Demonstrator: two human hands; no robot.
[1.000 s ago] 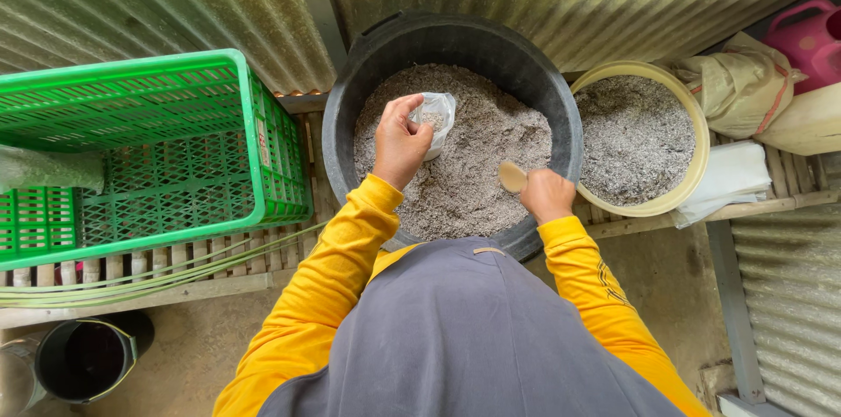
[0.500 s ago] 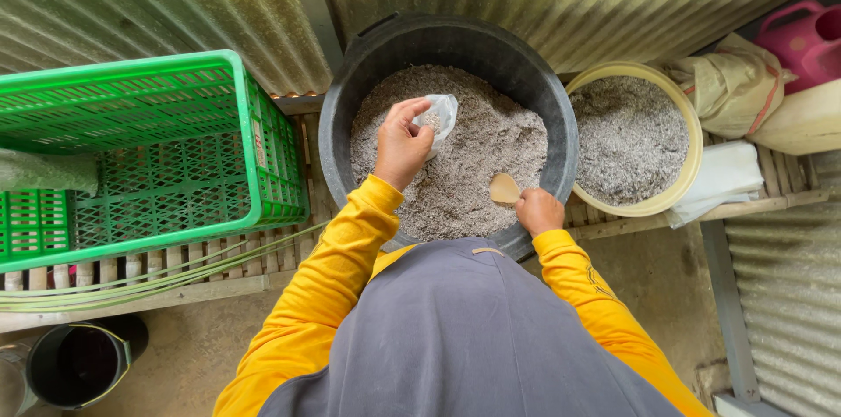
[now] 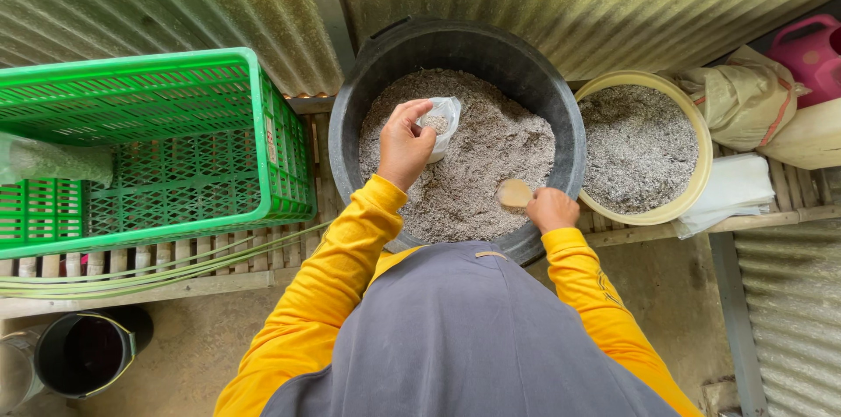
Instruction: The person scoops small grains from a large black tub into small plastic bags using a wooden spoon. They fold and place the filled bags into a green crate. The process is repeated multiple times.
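1. Head view: the left hand (image 3: 401, 147) grips a small clear bag (image 3: 441, 123) by its mouth, held open above the grey mix near the middle of the black tub (image 3: 350, 102).
2. The right hand (image 3: 552, 208) clasps a small tan scoop (image 3: 514, 194) — it has drawn back from mid-tub to the tub's near right rim, low over the mix.
3. The bag has barely shifted since a second ago — judging by that, another scoopful is being gathered.
4. Left of the tub, a green crate (image 3: 175, 75); right of the tub, a yellow basin (image 3: 692, 132).

- black tub (image 3: 561, 110), speckled grey-white mix (image 3: 491, 163)
- pale yellow basin (image 3: 696, 132)
- green lattice crate (image 3: 175, 84)
- clear plastic bag (image 3: 441, 123)
- tan scoop (image 3: 514, 194)
- yellow sleeves (image 3: 342, 268)
- pink jug (image 3: 810, 45)
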